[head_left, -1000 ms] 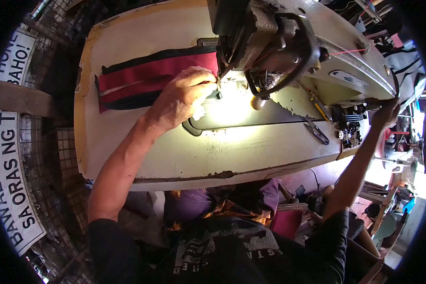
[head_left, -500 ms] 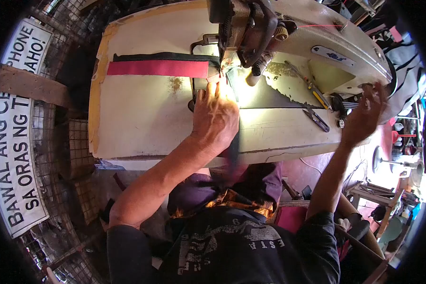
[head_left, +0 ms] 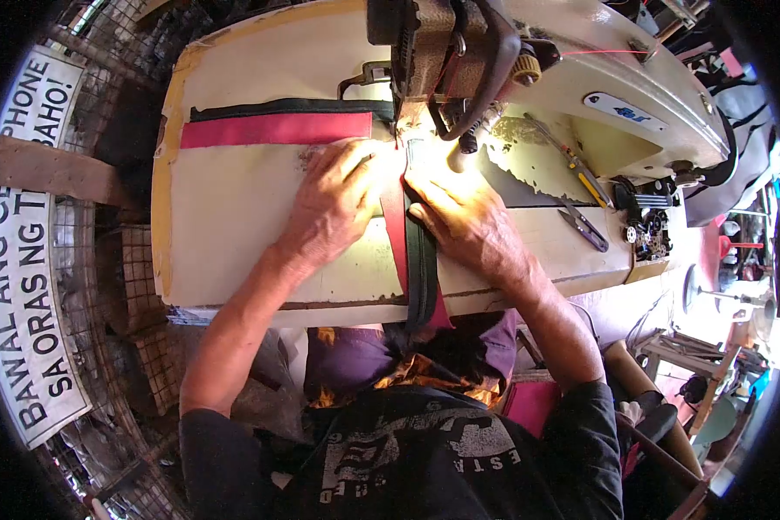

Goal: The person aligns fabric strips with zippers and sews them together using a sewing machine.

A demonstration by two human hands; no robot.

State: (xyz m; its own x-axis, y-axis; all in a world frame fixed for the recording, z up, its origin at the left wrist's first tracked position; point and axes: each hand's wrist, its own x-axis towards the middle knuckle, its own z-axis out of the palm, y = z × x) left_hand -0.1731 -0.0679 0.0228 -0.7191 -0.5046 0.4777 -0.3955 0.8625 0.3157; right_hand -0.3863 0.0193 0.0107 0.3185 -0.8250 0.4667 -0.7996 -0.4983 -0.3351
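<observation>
In the head view, a pink strip (head_left: 393, 227) and a black strip (head_left: 421, 269), which looks like zipper tape, run from under the sewing machine head (head_left: 446, 65) down over the table's front edge. My left hand (head_left: 334, 204) has its fingers curled and pressed together at the pink strip's left side, close to the needle area. Across from it, my right hand (head_left: 468, 217) pinches the black strip with thumb and fingers. Bright lamp light washes out the fingertips and the needle. Another pink piece (head_left: 277, 128) lies along a black strip on the left of the table.
A yellow-handled cutter (head_left: 585, 178) and thread snips (head_left: 585, 230) lie right of my right hand. Bobbins and small metal parts (head_left: 650, 225) sit at the table's right end. Beneath the machine arm is a dark, ragged-edged patch. Wire mesh with a sign (head_left: 30, 303) stands at the left.
My right hand has come from the machine's right side to the strips by the needle. My left hand has shifted left and down. The strips now hang more plainly over the front edge.
</observation>
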